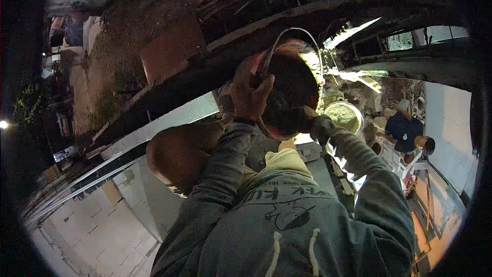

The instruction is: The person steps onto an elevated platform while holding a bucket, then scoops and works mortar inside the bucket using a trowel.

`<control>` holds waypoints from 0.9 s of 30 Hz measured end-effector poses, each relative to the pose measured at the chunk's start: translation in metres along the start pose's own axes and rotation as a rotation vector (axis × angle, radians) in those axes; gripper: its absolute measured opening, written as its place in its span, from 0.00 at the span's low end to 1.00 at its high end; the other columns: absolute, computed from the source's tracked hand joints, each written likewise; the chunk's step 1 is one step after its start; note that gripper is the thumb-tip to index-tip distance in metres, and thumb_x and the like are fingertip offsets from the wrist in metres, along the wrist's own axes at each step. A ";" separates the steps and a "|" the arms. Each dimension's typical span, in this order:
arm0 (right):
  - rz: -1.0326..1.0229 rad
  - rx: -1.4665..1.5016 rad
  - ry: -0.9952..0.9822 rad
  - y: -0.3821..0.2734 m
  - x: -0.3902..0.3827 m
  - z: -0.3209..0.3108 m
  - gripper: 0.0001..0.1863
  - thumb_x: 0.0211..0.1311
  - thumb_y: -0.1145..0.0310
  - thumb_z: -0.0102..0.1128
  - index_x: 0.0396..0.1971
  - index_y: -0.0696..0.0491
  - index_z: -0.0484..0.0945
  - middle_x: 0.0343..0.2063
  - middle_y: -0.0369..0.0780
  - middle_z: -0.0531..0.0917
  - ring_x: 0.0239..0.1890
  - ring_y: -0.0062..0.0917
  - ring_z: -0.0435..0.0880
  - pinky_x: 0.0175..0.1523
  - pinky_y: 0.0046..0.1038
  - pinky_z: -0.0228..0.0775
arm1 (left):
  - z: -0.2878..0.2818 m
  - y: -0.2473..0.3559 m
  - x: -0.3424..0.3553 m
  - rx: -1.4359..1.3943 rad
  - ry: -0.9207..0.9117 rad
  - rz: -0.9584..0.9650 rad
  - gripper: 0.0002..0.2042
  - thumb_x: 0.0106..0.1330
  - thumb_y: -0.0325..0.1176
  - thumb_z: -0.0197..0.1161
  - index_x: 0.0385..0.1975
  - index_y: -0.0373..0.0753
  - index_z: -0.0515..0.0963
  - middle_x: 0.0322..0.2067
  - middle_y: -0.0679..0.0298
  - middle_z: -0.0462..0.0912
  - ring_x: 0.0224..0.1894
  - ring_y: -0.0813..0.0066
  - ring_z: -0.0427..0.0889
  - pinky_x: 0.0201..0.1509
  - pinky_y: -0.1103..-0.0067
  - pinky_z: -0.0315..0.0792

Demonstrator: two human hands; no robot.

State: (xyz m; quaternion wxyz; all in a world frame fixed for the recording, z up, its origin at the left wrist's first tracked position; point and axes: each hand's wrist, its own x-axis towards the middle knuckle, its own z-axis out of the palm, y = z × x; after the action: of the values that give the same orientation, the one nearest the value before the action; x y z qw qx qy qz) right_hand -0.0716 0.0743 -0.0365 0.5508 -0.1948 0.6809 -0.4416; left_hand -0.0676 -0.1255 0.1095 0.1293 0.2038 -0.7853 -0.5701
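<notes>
A reddish bucket (pixel 303 51) with a thin wire handle (pixel 293 30) is held out in front of me, its dark mouth facing up toward me. My left hand (pixel 249 92) grips the bucket's left side, thumb over the rim. At the lower right, my right hand (pixel 319 125) is closed on the bucket's near edge, mostly in shadow. What is inside the bucket is too dark to make out. Just right of it, lower down, stands a brightly lit round container (pixel 344 117) holding pale grey wet material that looks like mortar.
Another person (pixel 405 131) in dark clothes is bent over below at the right. My bent knee (pixel 179 154) is at the left, by a pale ledge (pixel 179 118). A block wall (pixel 97 225) stands lower left; a reddish-brown board (pixel 174 48) lies beyond the ledge. A lit wooden piece (pixel 370 83) juts out at right.
</notes>
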 end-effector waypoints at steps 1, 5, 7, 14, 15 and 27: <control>-0.126 -0.176 0.054 0.001 -0.002 0.001 0.16 0.52 0.56 0.57 0.37 0.50 0.79 0.31 0.44 0.81 0.33 0.35 0.81 0.38 0.33 0.72 | -0.001 -0.004 0.002 0.006 -0.003 0.004 0.26 0.52 0.41 0.63 0.52 0.40 0.69 0.43 0.59 0.78 0.40 0.70 0.77 0.47 0.74 0.70; -0.187 -0.463 0.024 0.003 -0.008 0.004 0.14 0.51 0.60 0.59 0.38 0.47 0.78 0.31 0.43 0.81 0.32 0.35 0.80 0.37 0.32 0.72 | -0.013 -0.017 0.006 0.111 0.081 -0.243 0.19 0.52 0.38 0.64 0.42 0.38 0.74 0.38 0.61 0.77 0.39 0.68 0.76 0.42 0.72 0.69; -0.142 -0.527 0.070 -0.002 -0.013 0.004 0.14 0.51 0.61 0.58 0.38 0.48 0.78 0.30 0.44 0.81 0.32 0.37 0.80 0.36 0.33 0.72 | -0.020 -0.019 0.008 0.131 0.127 -0.412 0.18 0.52 0.40 0.64 0.40 0.38 0.76 0.34 0.61 0.79 0.37 0.68 0.76 0.40 0.72 0.69; -0.324 -0.448 0.257 -0.057 -0.058 0.006 0.16 0.43 0.68 0.55 0.35 0.57 0.72 0.25 0.47 0.77 0.30 0.41 0.77 0.33 0.35 0.70 | -0.024 -0.020 0.022 -0.121 0.163 -0.416 0.21 0.53 0.48 0.64 0.37 0.36 0.77 0.29 0.64 0.79 0.29 0.72 0.75 0.34 0.74 0.69; -0.359 -0.446 0.278 -0.065 -0.066 0.008 0.16 0.43 0.68 0.55 0.35 0.57 0.72 0.25 0.47 0.77 0.30 0.41 0.77 0.33 0.35 0.70 | -0.023 -0.020 0.024 -0.136 0.134 -0.416 0.21 0.53 0.47 0.64 0.38 0.36 0.77 0.30 0.63 0.79 0.29 0.72 0.75 0.34 0.74 0.69; -0.078 0.324 0.315 -0.103 -0.143 -0.011 0.11 0.49 0.66 0.56 0.31 0.57 0.74 0.25 0.39 0.76 0.27 0.23 0.75 0.33 0.25 0.69 | -0.017 -0.007 0.046 0.092 0.063 -0.244 0.22 0.51 0.45 0.66 0.38 0.33 0.77 0.37 0.56 0.79 0.38 0.62 0.76 0.44 0.65 0.68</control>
State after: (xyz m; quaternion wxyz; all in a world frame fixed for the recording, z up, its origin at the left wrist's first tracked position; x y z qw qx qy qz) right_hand -0.0593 0.1312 0.1305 0.4443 -0.0585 0.6708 -0.5910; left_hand -0.0997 -0.1627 0.1068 0.0741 0.3210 -0.7756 -0.5385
